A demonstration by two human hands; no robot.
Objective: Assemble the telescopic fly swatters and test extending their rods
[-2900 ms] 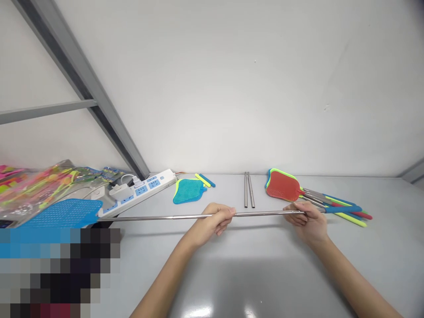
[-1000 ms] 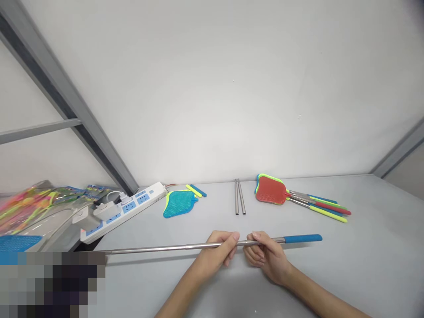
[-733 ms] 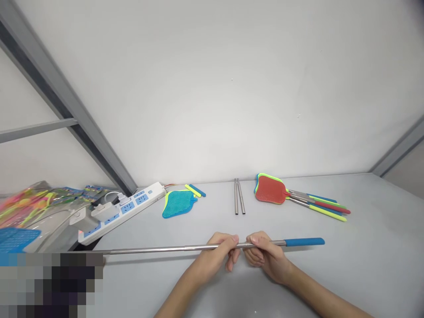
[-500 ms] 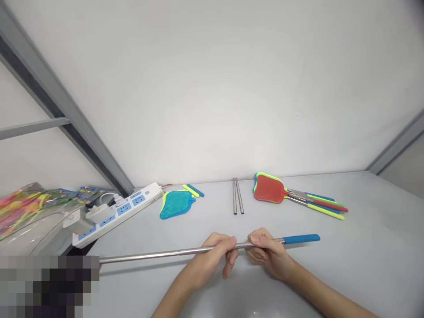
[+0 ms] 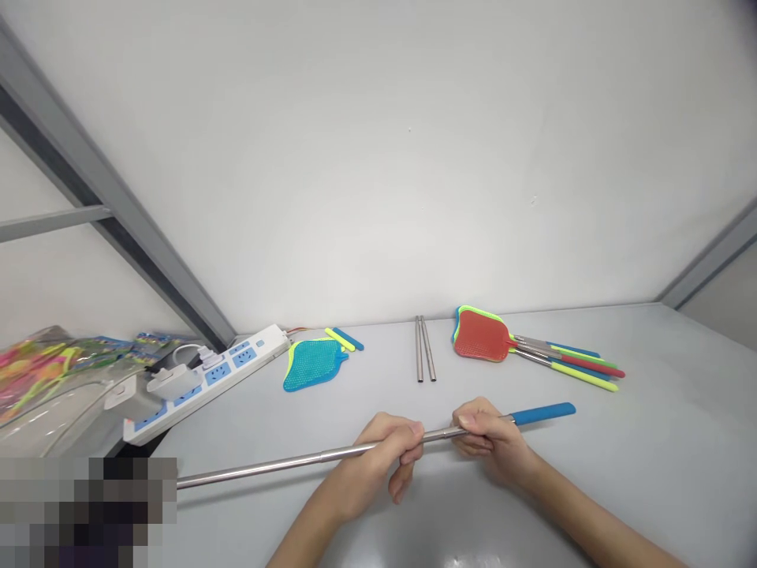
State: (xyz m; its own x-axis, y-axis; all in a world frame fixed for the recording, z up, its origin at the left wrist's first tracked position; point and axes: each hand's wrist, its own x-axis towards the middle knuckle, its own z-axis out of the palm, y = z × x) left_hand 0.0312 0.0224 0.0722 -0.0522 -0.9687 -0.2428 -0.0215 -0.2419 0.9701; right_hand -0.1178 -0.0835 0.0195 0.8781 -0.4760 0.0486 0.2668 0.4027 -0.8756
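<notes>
A long telescopic metal rod (image 5: 254, 470) with a blue grip (image 5: 544, 413) stretches across the front of the table, its right end tilted up. My left hand (image 5: 384, 454) is closed around its middle. Closer to the blue grip, my right hand (image 5: 488, 434) pinches the rod between thumb and fingers. The rod's left end is hidden by a blurred patch. Beyond my hands lie two short metal rods (image 5: 419, 355). Blue and yellow fly swatter heads (image 5: 316, 363) are stacked at the back left, beside loose yellow and blue grips (image 5: 348, 341).
At the back right, several fly swatters with handles lie stacked, a red swatter (image 5: 482, 335) on top. A white power strip (image 5: 213, 375) with plugged-in adapters runs along the left. Clear plastic bags of colourful items (image 5: 53, 371) are at the far left. A wall (image 5: 384, 173) closes the back.
My right hand has slid slightly right, away from my left hand, leaving a longer stretch of rod between them. The rod's right end has risen and its left part has dropped.
</notes>
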